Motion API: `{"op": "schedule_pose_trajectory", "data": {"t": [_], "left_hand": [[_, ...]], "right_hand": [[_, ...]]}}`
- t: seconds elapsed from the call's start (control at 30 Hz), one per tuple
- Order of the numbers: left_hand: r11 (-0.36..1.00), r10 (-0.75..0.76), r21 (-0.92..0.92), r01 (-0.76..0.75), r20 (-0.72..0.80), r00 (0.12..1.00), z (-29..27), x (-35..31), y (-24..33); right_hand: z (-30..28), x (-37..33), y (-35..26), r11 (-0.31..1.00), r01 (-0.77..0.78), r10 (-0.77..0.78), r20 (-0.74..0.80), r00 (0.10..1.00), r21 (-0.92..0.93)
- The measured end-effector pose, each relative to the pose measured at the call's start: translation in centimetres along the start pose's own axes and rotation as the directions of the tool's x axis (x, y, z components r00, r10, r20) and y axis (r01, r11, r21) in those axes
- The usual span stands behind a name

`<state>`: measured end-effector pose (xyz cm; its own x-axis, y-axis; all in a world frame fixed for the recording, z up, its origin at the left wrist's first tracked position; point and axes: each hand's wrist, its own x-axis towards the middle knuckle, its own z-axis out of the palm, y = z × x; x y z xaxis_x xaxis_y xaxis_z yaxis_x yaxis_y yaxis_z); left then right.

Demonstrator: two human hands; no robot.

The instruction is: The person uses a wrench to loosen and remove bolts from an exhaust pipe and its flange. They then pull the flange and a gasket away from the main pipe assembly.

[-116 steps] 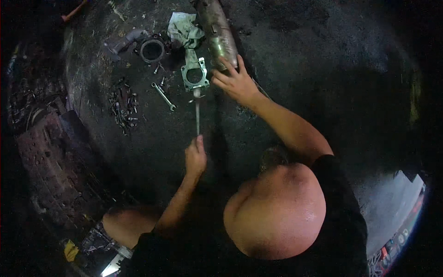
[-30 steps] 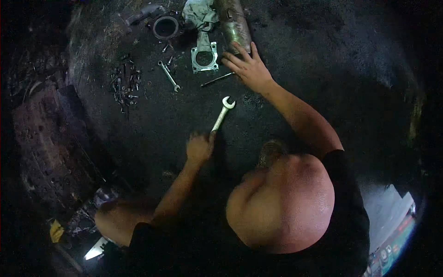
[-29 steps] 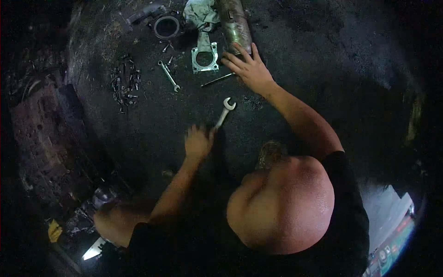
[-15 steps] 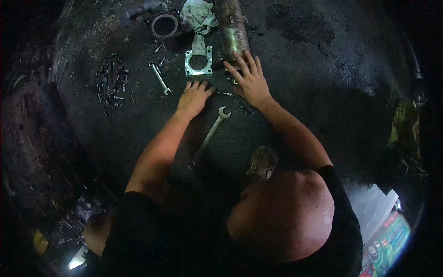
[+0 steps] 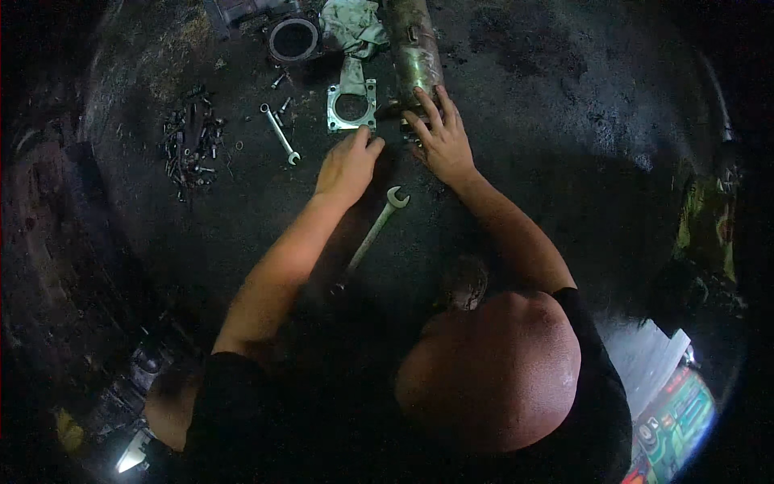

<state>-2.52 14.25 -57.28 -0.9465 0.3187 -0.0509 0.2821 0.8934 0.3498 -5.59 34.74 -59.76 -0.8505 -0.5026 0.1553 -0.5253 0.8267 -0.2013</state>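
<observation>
My left hand (image 5: pixel 348 168) is beside the lower right corner of a silver square flange plate (image 5: pixel 333 118) with a large round hole. Its fingers are curled in, and whatever they hold is hidden. Spread over the near end of a long, worn metal cylinder (image 5: pixel 417 60) are the fingers of my right hand (image 5: pixel 446 148). Small parts by its thumb are too dark to make out. A large combination wrench (image 5: pixel 376 226) lies between my forearms. To the left of my left hand is a smaller combination wrench (image 5: pixel 279 133).
A heap of bolts and small hardware (image 5: pixel 192 145) lies at the left. Beyond the plate are a crumpled pale cloth (image 5: pixel 353 28), its tail reaching the plate, and a dark housing with a round ring (image 5: pixel 293 40). My bare knee (image 5: pixel 496 371) fills the lower middle.
My left hand has shifted slightly right and curled its fingers. The small bolt that lay between my hands no longer shows. My right hand stays at the cylinder's end.
</observation>
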Motion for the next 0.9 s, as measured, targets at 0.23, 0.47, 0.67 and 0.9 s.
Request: {"op": "schedule_pose_trajectory", "data": {"t": [0.23, 0.47, 0.67, 0.9], "left_hand": [[0.999, 0.032, 0.014, -0.032, -0.036, 0.999, -1.0, -0.2, 0.8], [0.984, 0.166, 0.097, -0.151, -0.176, 0.97, -1.2, -0.6, 0.1], [0.963, 0.27, 0.079, -0.259, -0.199, 0.942, -1.0, -1.0, 0.7], [0.938, 0.259, 0.298, -0.18, -0.25, 0.933, -0.4, -1.6, 0.1]], "right_hand": [[0.6, -0.1, 0.1, 0.999, 0.03, -0.027, -0.101, 0.994, 0.028], [1.0, 0.2, 0.2, 0.997, 0.06, -0.054, -0.139, 0.989, 0.038], [1.8, 0.0, 0.8, 0.997, 0.075, -0.073, -0.173, 0.982, 0.005], [1.5, 0.1, 1.0, 0.998, 0.069, -0.068, -0.131, 0.989, 0.006]]}}
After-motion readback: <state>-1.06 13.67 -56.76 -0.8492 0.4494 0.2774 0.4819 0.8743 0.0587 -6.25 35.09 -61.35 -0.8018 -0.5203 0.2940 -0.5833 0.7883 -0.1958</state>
